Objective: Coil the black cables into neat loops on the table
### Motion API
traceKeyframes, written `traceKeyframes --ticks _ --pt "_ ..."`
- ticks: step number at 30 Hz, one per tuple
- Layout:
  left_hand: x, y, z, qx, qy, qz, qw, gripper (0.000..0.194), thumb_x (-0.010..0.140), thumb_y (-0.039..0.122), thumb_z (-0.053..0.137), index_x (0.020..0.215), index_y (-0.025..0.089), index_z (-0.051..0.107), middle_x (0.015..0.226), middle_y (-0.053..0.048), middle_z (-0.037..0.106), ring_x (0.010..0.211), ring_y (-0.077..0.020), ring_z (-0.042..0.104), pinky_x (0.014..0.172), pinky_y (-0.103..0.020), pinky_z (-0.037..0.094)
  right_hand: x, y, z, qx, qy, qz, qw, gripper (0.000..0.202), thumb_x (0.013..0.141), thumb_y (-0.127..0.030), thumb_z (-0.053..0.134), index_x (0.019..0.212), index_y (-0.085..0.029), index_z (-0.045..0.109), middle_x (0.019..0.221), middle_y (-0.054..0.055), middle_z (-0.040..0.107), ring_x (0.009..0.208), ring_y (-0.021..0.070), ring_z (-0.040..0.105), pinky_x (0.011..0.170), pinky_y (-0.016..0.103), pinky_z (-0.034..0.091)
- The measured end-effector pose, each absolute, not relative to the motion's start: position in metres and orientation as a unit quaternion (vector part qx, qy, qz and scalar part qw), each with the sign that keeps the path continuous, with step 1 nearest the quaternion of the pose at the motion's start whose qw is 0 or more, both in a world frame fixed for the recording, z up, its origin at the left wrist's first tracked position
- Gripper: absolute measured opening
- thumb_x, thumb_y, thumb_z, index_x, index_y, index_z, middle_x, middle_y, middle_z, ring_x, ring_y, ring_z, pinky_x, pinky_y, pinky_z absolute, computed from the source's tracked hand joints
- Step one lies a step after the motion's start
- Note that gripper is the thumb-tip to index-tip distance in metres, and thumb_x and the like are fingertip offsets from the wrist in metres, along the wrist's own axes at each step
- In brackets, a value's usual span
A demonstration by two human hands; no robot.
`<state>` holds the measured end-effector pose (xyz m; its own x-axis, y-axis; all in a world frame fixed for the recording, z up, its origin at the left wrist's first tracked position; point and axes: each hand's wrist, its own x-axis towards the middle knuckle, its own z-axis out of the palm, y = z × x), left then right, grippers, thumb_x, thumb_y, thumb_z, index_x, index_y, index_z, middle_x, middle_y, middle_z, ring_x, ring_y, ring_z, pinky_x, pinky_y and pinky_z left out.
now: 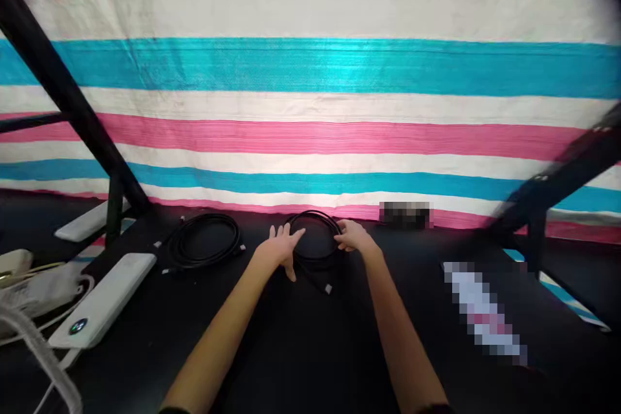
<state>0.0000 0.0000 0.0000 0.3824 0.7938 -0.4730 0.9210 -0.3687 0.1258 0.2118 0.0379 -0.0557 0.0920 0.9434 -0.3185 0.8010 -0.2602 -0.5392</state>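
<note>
Smooth black tabletop (310, 356), pink-white-blue striped plastic sheet (310, 65) behind; left hand (280, 247) splayed loose, right hand (356, 237) pinching coiled black cable (314, 260)!

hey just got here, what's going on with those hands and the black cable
A person has both bare hands at a coiled black cable with a light-coloured plug on a flat black surface. The left hand is open, fingers spread, at the coil's left side; the right hand has its fingers bent at the right edge, though how firmly they grip is unclear. A second coiled black cable lies untouched to the left, beside a long white rectangular device.
</note>
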Motion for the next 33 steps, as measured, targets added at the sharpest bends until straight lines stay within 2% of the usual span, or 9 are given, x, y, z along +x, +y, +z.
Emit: traceKeyframes --ticks 3,6,11,14,17,21,25,29,33 --pt "0.009 0.004 -0.015 0.827 0.526 -0.137 0.143 0.117 0.046 0.026 0.085 0.143 0.022 0.020 0.149 -0.023 0.003 0.136 -0.0362 0.000 0.108 -0.054 -0.001 0.211 0.034 -0.048 -0.727 -0.611 0.288 0.117 0.050 0.076 -0.025 0.060 0.124 -0.016 0.049 0.112 0.012 0.060 0.080 0.0181 0.065 0.056 0.024 0.052" --pt "0.013 0.008 -0.026 0.849 0.512 -0.074 0.108 0.109 0.048 0.026 0.084 0.141 0.021 0.027 0.150 -0.020 0.004 0.137 -0.0356 -0.003 0.108 -0.053 -0.004 0.206 0.027 -0.036 -0.703 -0.647 0.280 0.094 0.067 0.068 -0.032 0.069 0.130 -0.018 0.046 0.126 0.014 0.049 0.100 0.0234 0.059 0.071 0.027 0.052" --pt "0.007 0.014 -0.029 0.884 0.455 0.017 0.110 0.093 0.057 0.037 0.078 0.138 0.023 0.034 0.152 -0.013 0.007 0.139 -0.0287 -0.002 0.111 -0.046 -0.001 0.188 0.016 -0.020 -0.658 -0.692 0.296 0.020 0.087 0.051 -0.038 0.080 0.130 -0.022 0.048 0.130 0.014 0.045 0.112 0.0292 0.051 0.090 0.036 0.043" --pt "-0.003 0.019 -0.024 0.874 0.464 0.050 0.137 0.090 0.059 0.052 0.072 0.136 0.022 0.037 0.151 -0.014 0.016 0.138 -0.0296 0.009 0.111 -0.043 0.008 0.181 0.015 -0.019 -0.666 -0.692 0.279 0.008 0.088 0.055 -0.041 0.077 0.134 -0.025 0.043 0.136 0.013 0.039 0.123 0.0305 0.041 0.095 0.037 0.039" --pt "-0.017 0.027 -0.020 0.807 0.568 0.098 0.125 0.074 0.073 0.064 0.051 0.130 0.017 0.046 0.138 -0.015 0.042 0.129 -0.0299 0.034 0.106 -0.042 0.024 0.184 0.018 -0.023 -0.718 -0.655 0.235 0.015 0.082 0.068 -0.041 0.068 0.138 -0.019 0.034 0.142 0.019 0.028 0.130 0.0344 0.029 0.097 0.042 0.034" --pt "-0.024 0.034 -0.025 0.736 0.658 0.108 0.119 0.060 0.082 0.062 0.037 0.117 0.018 0.057 0.114 -0.013 0.062 0.108 -0.0293 0.055 0.091 -0.042 0.040 0.193 0.026 -0.032 -0.784 -0.588 0.200 0.012 0.062 0.074 -0.037 0.063 0.127 -0.010 0.046 0.131 0.026 0.043 0.117 0.0357 0.047 0.088 0.043 0.041" --pt "-0.008 0.032 -0.040 0.719 0.675 0.097 0.135 0.053 0.081 0.059 0.042 0.105 0.017 0.063 0.107 -0.013 0.065 0.102 -0.0299 0.059 0.085 -0.040 0.044 0.198 0.032 -0.042 -0.784 -0.588 0.197 0.031 0.041 0.068 -0.023 0.066 0.109 -0.019 0.062 0.111 0.014 0.062 0.103 0.0287 0.059 0.080 0.035 0.046" --pt "0.003 0.030 -0.050 0.704 0.689 0.103 0.137 0.047 0.083 0.044 0.049 0.118 0.013 0.053 0.110 -0.016 0.063 0.104 -0.0288 0.058 0.083 -0.037 0.044 0.199 0.032 -0.048 -0.779 -0.597 0.177 0.077 0.040 0.067 -0.012 0.061 0.106 -0.024 0.065 0.107 0.009 0.066 0.101 0.0261 0.061 0.078 0.032 0.046" --pt "-0.002 0.034 -0.052 0.701 0.688 0.111 0.150 0.047 0.085 0.039 0.045 0.126 0.015 0.045 0.112 -0.015 0.062 0.104 -0.0265 0.058 0.082 -0.035 0.045 0.200 0.031 -0.045 -0.765 -0.609 0.159 0.137 0.038 0.073 -0.018 0.058 0.109 -0.027 0.065 0.105 0.005 0.068 0.099 0.0242 0.062 0.078 0.032 0.046"
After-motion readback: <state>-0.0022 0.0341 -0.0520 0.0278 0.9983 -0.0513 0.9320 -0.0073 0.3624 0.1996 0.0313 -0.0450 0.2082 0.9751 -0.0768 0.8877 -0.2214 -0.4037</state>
